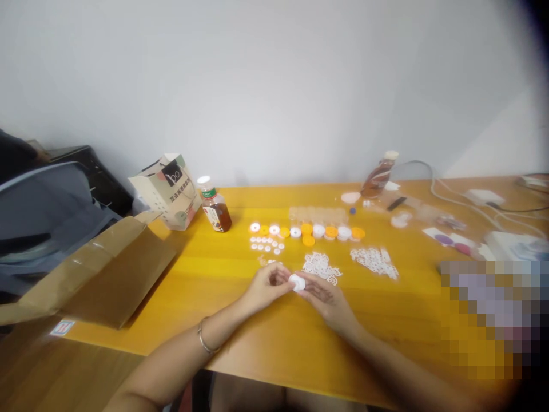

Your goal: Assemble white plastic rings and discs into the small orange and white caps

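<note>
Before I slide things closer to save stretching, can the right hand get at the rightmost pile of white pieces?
Probably yes: nothing seems to block the right hand from that nearby pile, though it helps hold the white disc.

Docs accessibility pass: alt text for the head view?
A person's left hand and right hand hold a round white piece over a yellow table. Beyond lie a row of white and orange discs and two piles of small white parts.

My left hand (266, 285): over the desk (283, 337), fingers curled, pinching. My right hand (329, 298): over the desk, fingertips pinching. My forearms (182, 352): converging.
</note>
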`<state>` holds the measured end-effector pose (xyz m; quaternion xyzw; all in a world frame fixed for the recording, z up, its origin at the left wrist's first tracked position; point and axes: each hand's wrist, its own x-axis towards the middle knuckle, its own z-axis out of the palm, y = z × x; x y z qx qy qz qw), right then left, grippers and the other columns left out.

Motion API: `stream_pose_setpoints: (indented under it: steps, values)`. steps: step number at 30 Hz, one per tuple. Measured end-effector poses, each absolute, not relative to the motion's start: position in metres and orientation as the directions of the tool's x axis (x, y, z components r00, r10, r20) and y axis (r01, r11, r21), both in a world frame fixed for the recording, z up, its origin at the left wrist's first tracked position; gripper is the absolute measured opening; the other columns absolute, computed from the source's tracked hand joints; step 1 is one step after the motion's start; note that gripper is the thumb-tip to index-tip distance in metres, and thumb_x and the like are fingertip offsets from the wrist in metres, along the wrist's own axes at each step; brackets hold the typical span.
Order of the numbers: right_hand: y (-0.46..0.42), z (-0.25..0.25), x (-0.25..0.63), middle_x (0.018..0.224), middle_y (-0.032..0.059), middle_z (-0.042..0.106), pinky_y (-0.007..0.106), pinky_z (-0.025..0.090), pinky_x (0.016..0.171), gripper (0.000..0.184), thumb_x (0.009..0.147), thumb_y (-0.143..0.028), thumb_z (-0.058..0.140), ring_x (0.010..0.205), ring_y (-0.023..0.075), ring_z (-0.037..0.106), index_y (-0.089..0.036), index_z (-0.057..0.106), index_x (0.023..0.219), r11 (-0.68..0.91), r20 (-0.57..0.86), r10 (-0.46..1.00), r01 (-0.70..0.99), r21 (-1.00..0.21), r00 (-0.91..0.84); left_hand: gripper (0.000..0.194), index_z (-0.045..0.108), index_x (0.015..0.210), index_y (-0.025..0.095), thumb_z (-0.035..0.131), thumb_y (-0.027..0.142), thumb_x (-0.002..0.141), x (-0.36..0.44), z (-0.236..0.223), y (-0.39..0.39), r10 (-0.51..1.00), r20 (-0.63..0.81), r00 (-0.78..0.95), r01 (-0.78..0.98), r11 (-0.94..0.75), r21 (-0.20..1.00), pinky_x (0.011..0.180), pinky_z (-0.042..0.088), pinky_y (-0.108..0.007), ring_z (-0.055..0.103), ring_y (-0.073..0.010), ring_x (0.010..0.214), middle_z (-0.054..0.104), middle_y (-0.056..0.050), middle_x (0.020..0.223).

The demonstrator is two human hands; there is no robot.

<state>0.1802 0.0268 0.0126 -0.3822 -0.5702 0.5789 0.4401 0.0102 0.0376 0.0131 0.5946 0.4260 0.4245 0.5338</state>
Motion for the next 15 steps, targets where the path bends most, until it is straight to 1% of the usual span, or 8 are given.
stream_pose_setpoints:
  steps: [3, 7, 10, 13, 15]
  values:
    - [0.027, 0.012, 0.180, 0.096, 0.0038, 0.067, 0.035, 0.049, 0.085, 0.031, 0.067, -0.033, 0.066, 0.088, 0.0198, 0.063, -0.023, 0.063, 0.096, 0.041, 0.058, 0.947, -0.058, -0.997, -0.317, 0.026, 0.051, 0.080, 0.012, 0.065, 0.030, 0.068, 0.012, 0.012, 0.037, 0.962, 0.032, 0.272, 0.053, -0.048, 0.997, 0.058, 0.040, -0.018, 0.049, -0.0055, 0.060, 0.054, 0.000, 0.071]
    - [0.027, 0.015, 0.179, 0.094, 0.0039, 0.068, 0.035, 0.049, 0.085, 0.030, 0.066, -0.035, 0.067, 0.088, 0.0201, 0.063, -0.023, 0.064, 0.093, 0.030, 0.049, 0.952, -0.068, -0.997, -0.303, 0.024, 0.051, 0.080, 0.012, 0.064, 0.029, 0.069, 0.016, 0.006, 0.036, 0.965, 0.046, 0.258, 0.049, -0.061, 0.997, 0.059, 0.040, -0.018, 0.048, -0.0052, 0.060, 0.054, 0.000, 0.072]
    - [0.028, 0.016, 0.179, 0.093, 0.0045, 0.068, 0.036, 0.048, 0.086, 0.031, 0.065, -0.037, 0.067, 0.088, 0.0207, 0.063, -0.022, 0.064, 0.091, 0.027, 0.044, 0.959, -0.064, -0.998, -0.279, 0.024, 0.052, 0.080, 0.012, 0.064, 0.029, 0.069, 0.017, 0.005, 0.037, 0.965, 0.053, 0.255, 0.078, -0.075, 0.994, 0.061, 0.041, -0.019, 0.050, -0.0065, 0.062, 0.055, -0.001, 0.073]
    - [0.031, 0.013, 0.181, 0.092, 0.0054, 0.068, 0.036, 0.048, 0.085, 0.034, 0.064, -0.039, 0.067, 0.087, 0.0211, 0.063, -0.021, 0.064, 0.092, 0.029, 0.039, 0.970, -0.044, -0.999, -0.238, 0.020, 0.054, 0.082, 0.012, 0.060, 0.029, 0.073, 0.011, 0.012, 0.041, 0.961, 0.074, 0.267, 0.140, -0.115, 0.983, 0.065, 0.043, -0.022, 0.054, -0.0093, 0.068, 0.058, -0.003, 0.076]
    - [0.034, 0.009, 0.183, 0.090, 0.0050, 0.068, 0.036, 0.048, 0.084, 0.034, 0.064, -0.039, 0.067, 0.086, 0.0204, 0.063, -0.022, 0.062, 0.094, 0.023, 0.031, 0.980, -0.044, -0.999, -0.198, 0.018, 0.056, 0.084, 0.013, 0.056, 0.030, 0.076, 0.001, 0.020, 0.044, 0.962, 0.110, 0.250, 0.242, -0.172, 0.955, 0.066, 0.043, -0.023, 0.054, -0.0103, 0.069, 0.060, -0.004, 0.077]
